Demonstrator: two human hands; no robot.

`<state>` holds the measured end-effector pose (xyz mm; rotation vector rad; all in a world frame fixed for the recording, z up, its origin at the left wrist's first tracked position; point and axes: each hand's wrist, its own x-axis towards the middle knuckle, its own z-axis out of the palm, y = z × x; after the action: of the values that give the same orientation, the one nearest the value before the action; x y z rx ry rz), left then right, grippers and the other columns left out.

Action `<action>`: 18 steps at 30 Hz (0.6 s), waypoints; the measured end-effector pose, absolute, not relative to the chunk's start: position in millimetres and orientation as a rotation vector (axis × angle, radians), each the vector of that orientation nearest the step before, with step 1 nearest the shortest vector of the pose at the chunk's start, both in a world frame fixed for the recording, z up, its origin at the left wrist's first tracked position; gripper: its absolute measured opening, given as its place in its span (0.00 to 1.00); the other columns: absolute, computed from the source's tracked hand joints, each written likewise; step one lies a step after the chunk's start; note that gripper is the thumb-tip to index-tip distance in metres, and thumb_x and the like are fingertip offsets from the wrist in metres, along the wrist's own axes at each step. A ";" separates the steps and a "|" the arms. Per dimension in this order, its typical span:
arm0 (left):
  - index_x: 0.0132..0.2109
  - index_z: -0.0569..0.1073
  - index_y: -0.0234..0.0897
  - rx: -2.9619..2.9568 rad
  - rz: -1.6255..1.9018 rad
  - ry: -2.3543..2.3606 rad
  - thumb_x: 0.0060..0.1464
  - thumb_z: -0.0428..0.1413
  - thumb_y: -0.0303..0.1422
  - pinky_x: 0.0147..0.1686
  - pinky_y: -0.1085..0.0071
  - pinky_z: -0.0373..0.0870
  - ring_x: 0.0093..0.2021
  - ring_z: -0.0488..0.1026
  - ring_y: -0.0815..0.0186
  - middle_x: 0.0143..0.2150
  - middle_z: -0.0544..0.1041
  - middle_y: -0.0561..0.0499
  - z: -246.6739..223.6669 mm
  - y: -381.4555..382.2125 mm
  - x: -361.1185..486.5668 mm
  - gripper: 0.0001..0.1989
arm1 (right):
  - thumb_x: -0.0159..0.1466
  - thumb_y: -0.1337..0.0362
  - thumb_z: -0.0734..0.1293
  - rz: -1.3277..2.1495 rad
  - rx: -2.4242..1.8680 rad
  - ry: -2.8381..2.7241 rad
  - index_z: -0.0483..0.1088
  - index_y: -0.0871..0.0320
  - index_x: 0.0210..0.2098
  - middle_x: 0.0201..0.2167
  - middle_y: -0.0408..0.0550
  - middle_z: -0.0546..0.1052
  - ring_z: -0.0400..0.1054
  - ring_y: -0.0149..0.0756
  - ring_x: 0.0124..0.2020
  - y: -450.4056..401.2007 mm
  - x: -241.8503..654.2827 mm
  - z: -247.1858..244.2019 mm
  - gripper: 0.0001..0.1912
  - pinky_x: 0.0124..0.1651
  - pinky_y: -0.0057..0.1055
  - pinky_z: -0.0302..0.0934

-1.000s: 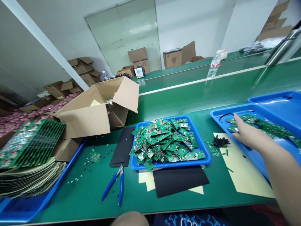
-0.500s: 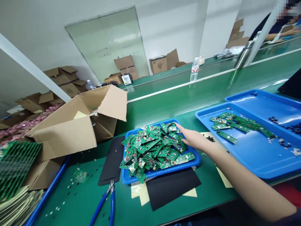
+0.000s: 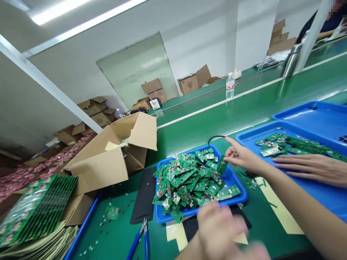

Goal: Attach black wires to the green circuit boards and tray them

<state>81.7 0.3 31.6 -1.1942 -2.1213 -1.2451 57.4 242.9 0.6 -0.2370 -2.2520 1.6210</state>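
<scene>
Nearest the camera, at six o'clock in the view, the left hand [image 3: 217, 231] was a blur of motion above the bench edge. Its fingers looked loosely spread, but I could not tell how far open it was or whether it held anything. Just to its nine o'clock lay blue-handled pliers [image 3: 141, 240] on the green bench [image 3: 114, 238], beside a black sheet [image 3: 143, 195].

Beyond the left hand sat the blue tray [image 3: 241, 198], heaped with small green circuit boards [image 3: 189, 177]. At the tray's two o'clock corner the right hand [image 3: 241, 158] reached in from five o'clock. Its thumb and middle fingers were pinched on one circuit board [image 3: 222, 164], lifted just above the heap, with the forefinger stretched out straight. A loop of black wire [image 3: 215, 137] lay just past it at twelve o'clock.

At three o'clock from the right hand, another person's hand [image 3: 311, 168] lay flat and open in a second blue tray [image 3: 320, 195]. Its fingertips were near a row of longer boards [image 3: 292, 146].

At nine o'clock from the heap stood an open cardboard box [image 3: 108, 162], and at eight o'clock a stack of green panels [image 3: 35, 209]. Farthest off, at one o'clock, a water bottle [image 3: 230, 86] stood upright on the far side of the line.
</scene>
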 end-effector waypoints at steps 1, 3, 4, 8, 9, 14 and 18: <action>0.52 0.66 0.42 -1.195 -1.269 -2.103 0.54 0.53 0.39 0.48 0.57 0.67 0.53 0.64 0.57 0.54 0.65 0.43 28.3 11.6 66.0 0.18 | 0.54 0.61 0.66 1.710 -0.242 -2.141 0.41 0.57 0.64 0.26 0.41 0.67 0.63 0.30 0.21 238.9 58.2 6.2 0.44 0.23 0.29 0.62; 0.57 0.61 0.40 -1.138 -1.436 -2.129 0.50 0.57 0.37 0.49 0.56 0.66 0.55 0.62 0.54 0.56 0.62 0.40 21.2 30.9 38.7 0.27 | 0.52 0.60 0.69 1.846 -0.256 -1.937 0.40 0.57 0.63 0.26 0.40 0.67 0.64 0.30 0.21 225.7 59.3 18.2 0.46 0.23 0.28 0.64; 0.58 0.59 0.39 -1.075 -1.601 -2.181 0.48 0.58 0.36 0.48 0.57 0.67 0.54 0.63 0.54 0.56 0.62 0.39 18.2 37.7 28.7 0.31 | 0.52 0.59 0.70 1.895 -0.259 -1.848 0.40 0.57 0.63 0.26 0.40 0.67 0.65 0.30 0.21 217.2 59.4 23.4 0.47 0.23 0.28 0.64; 0.50 0.66 0.34 -0.713 -2.547 -2.286 0.47 0.60 0.38 0.30 0.71 0.69 0.31 0.70 0.67 0.37 0.72 0.46 11.5 46.2 14.3 0.24 | 0.51 0.60 0.71 2.008 -0.254 -1.592 0.45 0.54 0.61 0.25 0.39 0.68 0.65 0.28 0.21 182.6 57.5 28.8 0.44 0.23 0.27 0.66; 0.45 0.69 0.33 -0.620 -2.712 -2.221 0.46 0.60 0.39 0.26 0.74 0.67 0.26 0.68 0.70 0.31 0.72 0.49 10.6 45.7 14.7 0.20 | 0.52 0.61 0.71 2.022 -0.261 -1.547 0.46 0.53 0.60 0.25 0.38 0.68 0.65 0.28 0.21 175.5 57.0 25.8 0.42 0.24 0.27 0.66; 0.24 0.66 0.33 -0.283 -2.907 -1.882 0.44 0.61 0.41 0.22 0.80 0.59 0.21 0.60 0.77 0.20 0.63 0.57 8.4 42.5 14.3 0.16 | 0.54 0.63 0.70 2.059 -0.251 -1.497 0.50 0.51 0.57 0.26 0.38 0.67 0.67 0.28 0.23 154.1 59.4 1.7 0.36 0.26 0.26 0.66; 0.27 0.69 0.34 -0.221 -2.860 -1.674 0.45 0.60 0.38 0.32 0.78 0.65 0.27 0.66 0.74 0.25 0.67 0.55 17.4 36.3 5.5 0.12 | 0.56 0.62 0.69 1.946 -0.144 -1.614 0.56 0.51 0.54 0.36 0.47 0.71 0.69 0.31 0.30 154.6 65.7 -7.2 0.29 0.32 0.29 0.67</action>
<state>5.5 36.3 17.4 -0.2208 -1.6736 -2.8599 65.7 154.6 -7.2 -0.1437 -1.6141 1.9457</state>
